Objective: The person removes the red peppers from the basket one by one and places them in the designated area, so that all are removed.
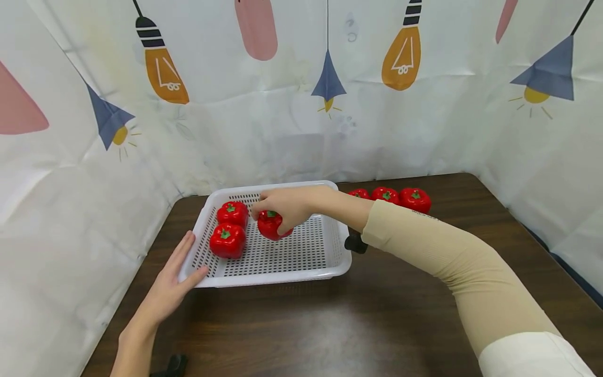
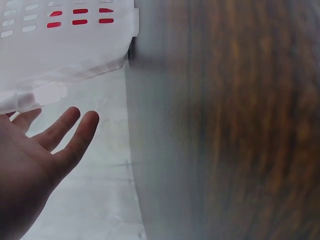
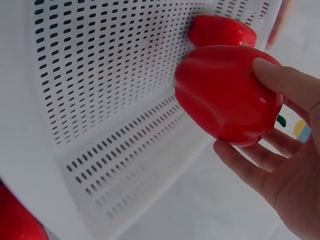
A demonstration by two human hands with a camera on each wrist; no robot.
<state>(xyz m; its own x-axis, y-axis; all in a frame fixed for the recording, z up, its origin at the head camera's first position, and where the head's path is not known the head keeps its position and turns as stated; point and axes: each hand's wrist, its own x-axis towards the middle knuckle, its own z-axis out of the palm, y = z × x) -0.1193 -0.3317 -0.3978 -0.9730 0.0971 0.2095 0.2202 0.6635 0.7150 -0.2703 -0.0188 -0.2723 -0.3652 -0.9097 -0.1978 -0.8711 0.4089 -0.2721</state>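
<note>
A white perforated plastic basket (image 1: 278,275) lies on the table. My right hand (image 1: 289,205) grips a red bell pepper (image 1: 269,226) by its sides, inside the basket's outline. In the right wrist view the thumb and fingers curl round that bell pepper (image 3: 225,95). Two more red bell peppers, a rear one (image 1: 233,213) and a front one (image 1: 227,241), sit at the basket's left side. My left hand (image 1: 165,290) touches the basket's left rim with spread, fairly straight fingers; the left wrist view shows the hand (image 2: 35,165) beside the basket wall (image 2: 65,50).
Right of the basket, several red bell peppers (image 1: 415,200) stand in a row at the back of the dark wooden table (image 1: 301,324), partly behind my right forearm. A white cloth (image 1: 282,131) printed with lamps and bulbs hangs behind and around the table.
</note>
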